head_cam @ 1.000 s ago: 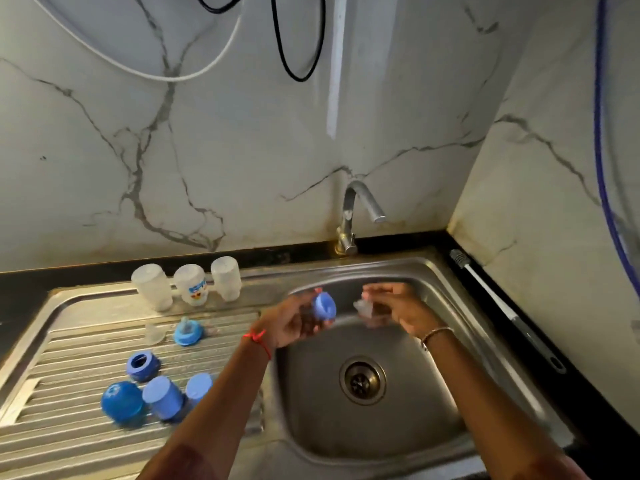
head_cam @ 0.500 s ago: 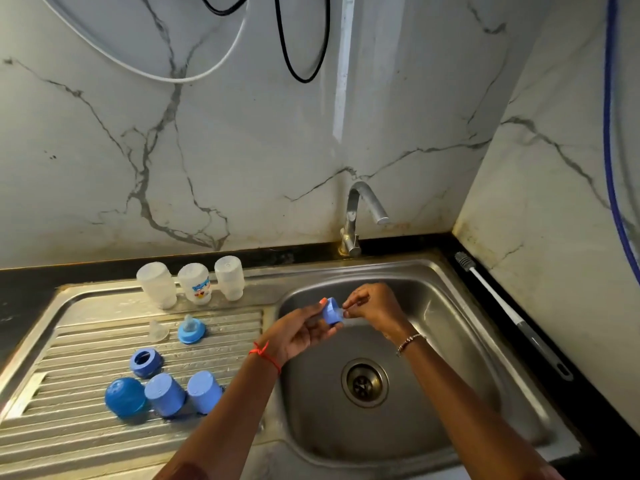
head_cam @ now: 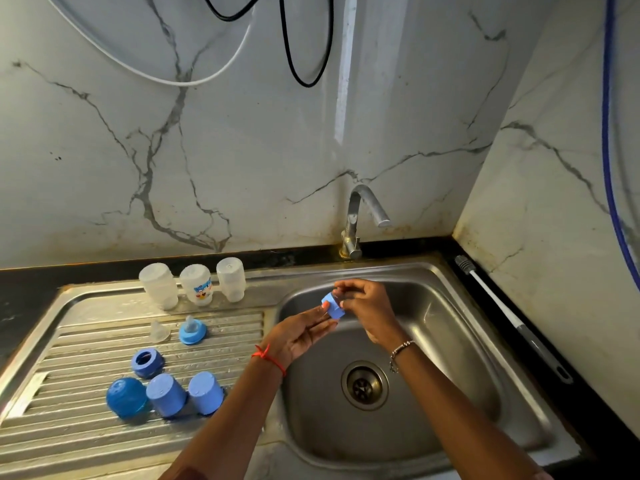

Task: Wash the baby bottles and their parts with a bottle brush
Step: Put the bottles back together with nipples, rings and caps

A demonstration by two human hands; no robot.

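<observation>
Over the steel sink basin (head_cam: 450,341), my left hand (head_cam: 304,332) holds a blue bottle collar ring (head_cam: 333,306) at its fingertips. My right hand (head_cam: 363,306) pinches at the top of the same ring, where a clear teat seems to sit, though it is barely visible. On the drainboard (head_cam: 69,341) three clear bottles (head_cam: 194,284) stand upside down. Below them lie a loose clear teat (head_cam: 158,332), a blue ring with a teat in it (head_cam: 192,330), an empty blue ring (head_cam: 147,362) and three blue caps (head_cam: 166,394). The bottle brush (head_cam: 509,320) lies on the black counter to the right of the sink.
A steel tap (head_cam: 360,220) stands behind the basin, with no water running. The drain (head_cam: 364,385) sits at the basin's middle. Marble walls close in behind and on the right, with cables and a blue hose (head_cam: 609,150) hanging along them.
My hands were apart, the left with the blue ring and the right with a clear teat. They came together and now both work on the ring.
</observation>
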